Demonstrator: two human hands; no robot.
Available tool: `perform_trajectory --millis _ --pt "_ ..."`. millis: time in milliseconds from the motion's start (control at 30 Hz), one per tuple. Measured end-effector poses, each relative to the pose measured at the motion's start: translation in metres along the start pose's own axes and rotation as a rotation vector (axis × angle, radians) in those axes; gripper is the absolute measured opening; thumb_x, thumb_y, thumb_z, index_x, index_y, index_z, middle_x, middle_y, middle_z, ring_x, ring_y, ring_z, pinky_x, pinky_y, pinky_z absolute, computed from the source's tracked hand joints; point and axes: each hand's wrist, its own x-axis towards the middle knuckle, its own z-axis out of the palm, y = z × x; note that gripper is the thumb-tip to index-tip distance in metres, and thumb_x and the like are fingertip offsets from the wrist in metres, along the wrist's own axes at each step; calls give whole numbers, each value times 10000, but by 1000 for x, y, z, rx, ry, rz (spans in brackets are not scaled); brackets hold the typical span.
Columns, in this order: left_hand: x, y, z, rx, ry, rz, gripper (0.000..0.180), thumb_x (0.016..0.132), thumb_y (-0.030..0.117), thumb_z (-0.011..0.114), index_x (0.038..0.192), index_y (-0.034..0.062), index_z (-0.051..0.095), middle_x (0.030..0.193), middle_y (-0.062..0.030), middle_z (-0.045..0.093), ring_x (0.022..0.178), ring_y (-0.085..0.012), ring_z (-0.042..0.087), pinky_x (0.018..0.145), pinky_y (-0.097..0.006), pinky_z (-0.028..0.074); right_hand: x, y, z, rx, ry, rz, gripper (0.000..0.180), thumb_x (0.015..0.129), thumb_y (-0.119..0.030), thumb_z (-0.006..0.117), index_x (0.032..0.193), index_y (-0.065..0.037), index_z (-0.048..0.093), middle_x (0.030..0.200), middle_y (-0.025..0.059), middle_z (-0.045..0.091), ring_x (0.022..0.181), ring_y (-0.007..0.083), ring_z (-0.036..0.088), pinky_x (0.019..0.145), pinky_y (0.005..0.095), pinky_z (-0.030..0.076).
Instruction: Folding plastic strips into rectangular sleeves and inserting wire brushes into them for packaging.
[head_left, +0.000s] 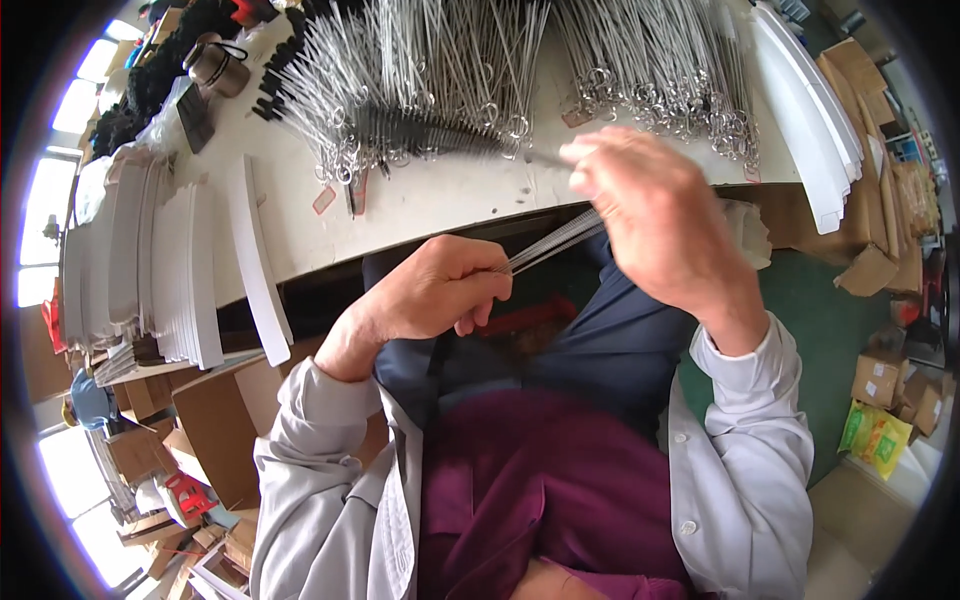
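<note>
Wire bundle, one, clamped between both hands: left hand fisted; right hand pinching; countless wires on table.

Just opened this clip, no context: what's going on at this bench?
A person seated at a white table is handling a thin bundle of wire brush stems. The left hand pinches the bundle's lower end; the right hand, blurred, is at its upper end near a black bottle brush. Piles of wire stems with ring ends cover the table's far side, and stacks of white card strips sit to the left. Cardboard boxes lie on the floor.
</note>
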Motion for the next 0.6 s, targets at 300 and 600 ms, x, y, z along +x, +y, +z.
perform_trajectory --millis 300,600 --pt "-8 -16 -22 152 1 -86 170 981 141 629 970 -8 710 719 -52 665 609 -113 641 573 -266 528 -57 -3 49 445 -486 351 119 969 -62 585 893 28 604 703 212 668 682 419 672 593 474 503" --pt "-14 -39 -31 -8 162 64 158 1013 71 629 1079 -43 716 824 -79 711 678 -124 680 627 -267 571 -76 -6 47 605 -493 653 323 1085 -234 529 959 29 667 641 120 635 566 226 596 585 367 475"
